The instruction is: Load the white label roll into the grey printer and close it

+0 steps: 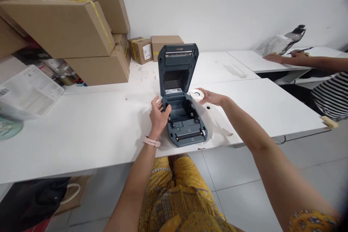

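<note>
A dark grey label printer [187, 127] stands on the white table near its front edge, with its lid [178, 67] raised and the inside exposed. My left hand [159, 116] grips the printer's left side, thumb over the rim and fingers spread along the outer wall. A white roll of labels [197, 95] is in my right hand [208, 96], just right of the lid's hinge and a little above the table. The roll's core faces up toward me. Part of my right fingers is hidden behind the roll.
Stacked cardboard boxes [98, 67] fill the back left, with smaller boxes [141, 50] against the wall. A white carton [29, 90] sits at far left. At right, another person's hand [297, 53] holds a pen beside a plastic-wrapped item [274, 45]. The table's front edge [108, 165] runs before me.
</note>
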A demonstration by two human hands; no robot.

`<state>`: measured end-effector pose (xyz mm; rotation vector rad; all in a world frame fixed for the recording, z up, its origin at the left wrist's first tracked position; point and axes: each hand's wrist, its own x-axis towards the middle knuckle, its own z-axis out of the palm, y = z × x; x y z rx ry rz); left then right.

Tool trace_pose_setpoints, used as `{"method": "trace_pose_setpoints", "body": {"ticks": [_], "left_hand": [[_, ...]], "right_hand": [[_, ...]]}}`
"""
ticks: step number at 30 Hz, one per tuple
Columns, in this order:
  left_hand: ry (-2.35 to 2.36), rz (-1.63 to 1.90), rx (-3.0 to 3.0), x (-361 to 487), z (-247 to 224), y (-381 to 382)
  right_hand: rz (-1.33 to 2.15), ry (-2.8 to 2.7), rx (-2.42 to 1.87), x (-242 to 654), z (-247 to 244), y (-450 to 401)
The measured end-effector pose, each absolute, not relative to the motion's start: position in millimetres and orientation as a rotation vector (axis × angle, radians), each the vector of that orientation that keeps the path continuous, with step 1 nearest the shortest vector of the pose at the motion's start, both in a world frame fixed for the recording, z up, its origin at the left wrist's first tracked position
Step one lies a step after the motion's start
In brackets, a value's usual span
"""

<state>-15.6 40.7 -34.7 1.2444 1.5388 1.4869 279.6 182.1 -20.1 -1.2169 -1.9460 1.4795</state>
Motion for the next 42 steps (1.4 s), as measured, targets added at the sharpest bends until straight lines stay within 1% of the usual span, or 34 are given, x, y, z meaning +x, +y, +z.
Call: {"method": "trace_pose_setpoints", "body": {"ticks": [7, 11, 14, 17, 20, 23, 26, 29, 31, 36, 42], "left_hand": [[1.508, 1.502, 1.267, -15, -35, 40], [1.496, 1.499, 1.301, -15, -35, 40], [1.506, 1.483, 1.297, -16, -33, 40], [1.516, 1.475, 1.264, -15, -32, 39], [1.512, 1.490, 1.229, -14, -32, 40], [1.506, 1.509, 1.218, -13, -32, 41], [1.504, 1.513, 1.227, -13, -32, 41], [1.510, 1.503, 1.240, -14, -35, 42], [1.504, 1.493, 1.226, -14, -39, 44], [1.376, 1.440, 1.103, -13, -51, 54], [1.308, 1.416, 1.100, -13, -52, 58]], "right_hand": [[1.476, -1.711, -1.166, 338, -32, 134], [1.467, -1.857, -1.191, 326, -43, 104], [1.447, -1.712, -1.237, 311, -46, 92], [1.488, -1.515, -1.162, 308, -26, 82], [1.459, -1.615, -0.986, 302, 20, 72], [1.309, -2.075, -0.904, 271, 69, 71], [0.951, -2.608, -0.868, 221, 91, 84], [0.523, -2.953, -1.054, 174, 80, 99], [0.326, -3.070, -1.166, 154, 66, 104], [0.200, -3.169, -1.199, 144, 43, 103], [0.061, -3.212, -1.202, 139, 43, 98]]}}
